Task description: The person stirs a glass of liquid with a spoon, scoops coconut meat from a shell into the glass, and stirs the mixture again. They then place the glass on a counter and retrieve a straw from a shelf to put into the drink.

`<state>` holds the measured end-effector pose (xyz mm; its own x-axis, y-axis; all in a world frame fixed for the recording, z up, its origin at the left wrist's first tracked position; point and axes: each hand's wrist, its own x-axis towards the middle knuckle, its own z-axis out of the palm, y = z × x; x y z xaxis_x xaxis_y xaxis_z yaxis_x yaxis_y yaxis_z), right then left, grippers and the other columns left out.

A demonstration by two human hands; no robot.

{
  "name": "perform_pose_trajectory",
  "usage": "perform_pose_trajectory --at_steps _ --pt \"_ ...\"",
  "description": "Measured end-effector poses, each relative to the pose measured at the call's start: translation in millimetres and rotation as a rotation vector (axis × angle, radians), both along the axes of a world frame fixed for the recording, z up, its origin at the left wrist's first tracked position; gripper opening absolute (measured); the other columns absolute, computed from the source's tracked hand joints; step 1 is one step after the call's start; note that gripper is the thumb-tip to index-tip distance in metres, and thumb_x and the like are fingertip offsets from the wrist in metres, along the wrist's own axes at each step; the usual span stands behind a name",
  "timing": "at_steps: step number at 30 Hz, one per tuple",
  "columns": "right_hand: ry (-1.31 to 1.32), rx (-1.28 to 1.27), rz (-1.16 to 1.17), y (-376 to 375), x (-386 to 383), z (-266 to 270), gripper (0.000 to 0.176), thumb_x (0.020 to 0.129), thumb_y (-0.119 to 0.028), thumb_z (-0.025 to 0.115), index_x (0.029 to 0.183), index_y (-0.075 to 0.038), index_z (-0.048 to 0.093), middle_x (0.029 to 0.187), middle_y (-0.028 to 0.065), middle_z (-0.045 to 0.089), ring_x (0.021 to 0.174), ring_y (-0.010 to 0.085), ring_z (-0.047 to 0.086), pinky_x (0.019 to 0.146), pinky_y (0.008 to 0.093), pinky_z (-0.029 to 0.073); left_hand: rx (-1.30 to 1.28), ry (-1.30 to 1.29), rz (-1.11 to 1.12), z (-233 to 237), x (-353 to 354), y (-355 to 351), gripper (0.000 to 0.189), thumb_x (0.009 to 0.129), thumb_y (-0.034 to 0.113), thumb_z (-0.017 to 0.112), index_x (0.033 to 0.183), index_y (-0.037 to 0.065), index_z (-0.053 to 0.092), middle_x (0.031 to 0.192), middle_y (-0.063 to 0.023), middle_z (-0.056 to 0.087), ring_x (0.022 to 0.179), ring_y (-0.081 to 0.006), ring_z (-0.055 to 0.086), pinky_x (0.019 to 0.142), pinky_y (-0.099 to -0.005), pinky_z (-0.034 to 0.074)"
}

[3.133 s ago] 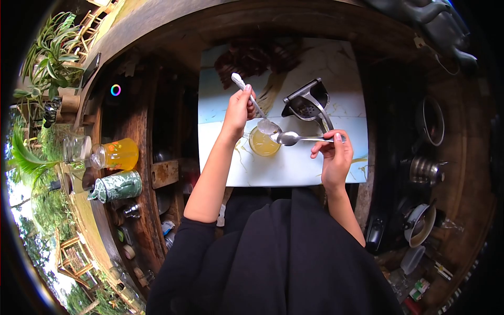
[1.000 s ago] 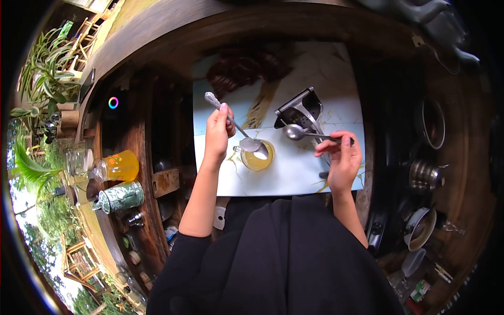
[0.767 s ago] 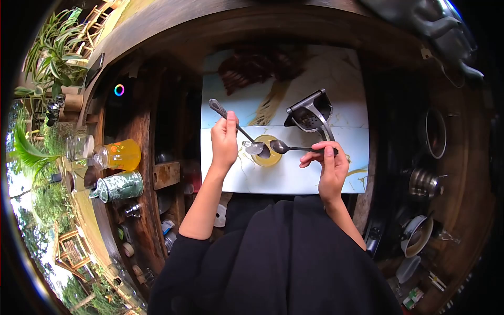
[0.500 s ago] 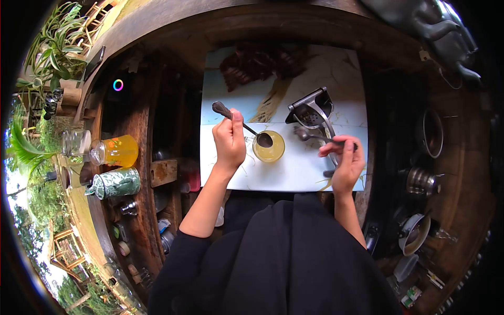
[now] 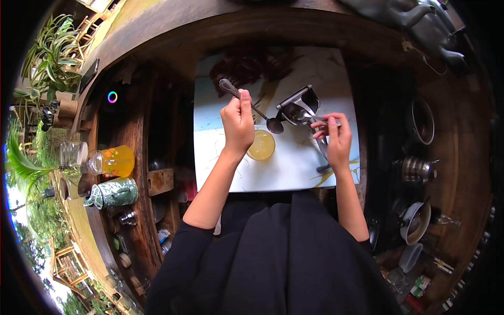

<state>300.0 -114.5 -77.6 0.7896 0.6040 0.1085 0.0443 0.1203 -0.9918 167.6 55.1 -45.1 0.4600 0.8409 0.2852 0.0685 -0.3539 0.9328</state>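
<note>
My left hand [image 5: 239, 126] is closed around the handle of a dark metal spoon [image 5: 274, 125]. Its bowl hangs near the squeezer's edge, to the upper right of a glass of yellow juice [image 5: 261, 145]. A metal citrus squeezer [image 5: 294, 97] rests on the table, its chamber spread apart and one handle pointing down toward me. In my right hand [image 5: 337, 144], the fingers pinch a second spoon [image 5: 316, 120], whose bowl reaches into or over the squeezer's chamber. What lies inside the chamber is too dark to make out.
The table [image 5: 239, 176] has a glossy white and pale blue top, with a dark reddish pattern at its far end. To the left stand a pitcher of orange drink [image 5: 119, 161] and a green speckled enamel pitcher [image 5: 118, 193]. Pots [image 5: 416, 223] sit on the right.
The left spoon has moved from over the glass toward the squeezer. My right hand has gone up and left, bringing its spoon to the squeezer's chamber. The view has shifted slightly.
</note>
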Motion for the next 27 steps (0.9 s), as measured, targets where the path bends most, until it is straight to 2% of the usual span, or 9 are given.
perform_pose_trajectory --at_steps 5,10,16,18,19,20,21,24,27 --pt "0.083 -0.171 0.027 6.0 6.0 -13.3 0.014 0.092 -0.013 0.045 0.092 0.0 0.051 0.075 0.0109 0.065 0.052 0.0102 0.057 0.047 0.0205 0.042 0.131 0.009 -0.033 4.9 5.9 -2.1 0.04 0.096 0.023 0.041 0.062 0.0 0.041 0.048 -0.0026 0.034 0.045 -0.0098 0.03 0.043 -0.028 0.024" --pt "0.126 -0.283 0.096 -2.8 1.0 -7.6 0.009 0.089 -0.009 0.049 0.091 -0.001 0.052 0.072 0.0088 0.064 0.049 0.0094 0.055 0.044 0.0208 0.039 0.272 0.072 -0.146 7.5 -1.2 -3.5 0.031 0.093 0.018 0.045 0.068 -0.001 0.046 0.053 -0.0103 0.042 0.045 -0.0219 0.039 0.045 -0.0318 0.031" --pt "0.005 -0.374 0.165 -13.1 -10.1 -2.3 0.015 0.082 -0.004 0.056 0.096 -0.001 0.054 0.063 0.0042 0.058 0.047 0.0076 0.049 0.045 0.0206 0.038 0.502 0.091 -0.295 7.3 -7.5 -7.8 0.017 0.084 0.009 0.056 0.072 -0.001 0.05 0.06 -0.0127 0.049 0.053 -0.0287 0.049 0.049 -0.0343 0.039" --pt "-0.289 -0.529 0.056 -14.8 -15.6 15.1 0.024 0.079 -0.003 0.059 0.103 -0.003 0.055 0.065 0.0035 0.057 0.051 0.0068 0.049 0.047 0.0205 0.036 0.548 0.128 -0.325 8.2 -7.9 -8.7 0.014 0.081 0.009 0.06 0.073 0.001 0.052 0.064 -0.0113 0.053 0.057 -0.0287 0.053 0.052 -0.0351 0.041" --pt "-0.292 -0.528 0.061 -13.0 -19.3 28.2 0.024 0.079 -0.003 0.059 0.103 -0.003 0.055 0.065 0.0035 0.057 0.051 0.0068 0.049 0.047 0.0205 0.036 0.622 0.081 -0.368 10.3 -5.4 -12.0 0.016 0.081 0.01 0.06 0.071 0.002 0.05 0.063 -0.0104 0.052 0.055 -0.028 0.051 0.05 -0.0346 0.04" --pt "-0.289 -0.363 0.073 -9.7 -25.2 44.6 0.03 0.077 -0.002 0.061 0.107 -0.004 0.055 0.066 0.0027 0.057 0.053 0.0067 0.049 0.048 0.0206 0.036 0.695 0.036 -0.411 12.4 -3.9 -15.0 0.019 0.081 0.01 0.06 0.069 0.003 0.048 0.062 -0.0095 0.051 0.053 -0.0272 0.049 0.049 -0.0341 0.039" --pt "-0.285 -0.197 0.084 -6.5 -30.6 59.2 0.035 0.075 -0.001 0.063 0.11 -0.005 0.055 0.067 0.002 0.057 0.054 0.0066 0.049 0.048 0.0207 0.035 0.743 0.098 -0.438 14.3 -3.8 -17.2 0.017 0.076 0.01 0.064 0.07 0.005 0.048 0.062 -0.0077 0.05 0.054 -0.0262 0.051 0.049 -0.0345 0.04" --pt "-0.351 -0.03 0.229 1.5 -42.5 91.1 0.041 0.072 0.0 0.066 0.111 -0.006 0.057 0.069 0.0012 0.057 0.056 0.0071 0.051 0.049 0.0208 0.036 0.836 0.18 -0.527 24.6 -4.2 -26.0 0.017 0.07 0.01 0.066 0.071 0.006 0.049 0.061 -0.006 0.048 0.056 -0.025 0.052 0.05 -0.0339 0.04" --pt "-0.547 0.005 0.255 8.9 -43.3 96.8 0.028 0.071 0.004 0.066 0.097 -0.005 0.062 0.069 0.0031 0.058 0.057 0.0104 0.052 0.049 0.022 0.037 0.843 0.155 -0.502 25.3 -7.3 -27.7 0.019 0.064 0.012 0.068 0.071 0.007 0.051 0.062 -0.0047 0.047 0.059 -0.0237 0.052 0.052 -0.0333 0.041"
